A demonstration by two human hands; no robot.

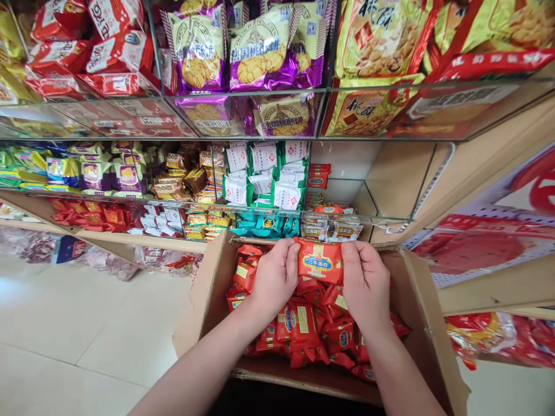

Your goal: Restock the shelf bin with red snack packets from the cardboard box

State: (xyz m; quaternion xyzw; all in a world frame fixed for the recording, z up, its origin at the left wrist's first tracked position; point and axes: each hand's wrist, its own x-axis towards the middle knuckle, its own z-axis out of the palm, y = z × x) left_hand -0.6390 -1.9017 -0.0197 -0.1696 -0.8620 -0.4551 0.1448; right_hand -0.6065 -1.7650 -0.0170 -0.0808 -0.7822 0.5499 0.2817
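Note:
Between my two hands I hold a red biscuit packet (319,262) with a blue and yellow label facing me. My left hand (277,270) pinches its left end and my right hand (365,280) pinches the right end. Below them stands an open cardboard box (427,323) with many similar red packets (303,326) lying loose in it, at mixed angles. Just beyond the box, a glass-fronted shelf compartment (347,159) has one red packet (319,175) at its left side. The fingertips behind the held packet are partly hidden.
Glass dividers (251,115) front the shelves. White and green packets (264,173) fill the neighbouring compartment, with purple biscuit packets (260,52) and yellow ones (381,40) above. A wooden side panel (489,173) rises at right. Tiled floor (87,329) lies at left.

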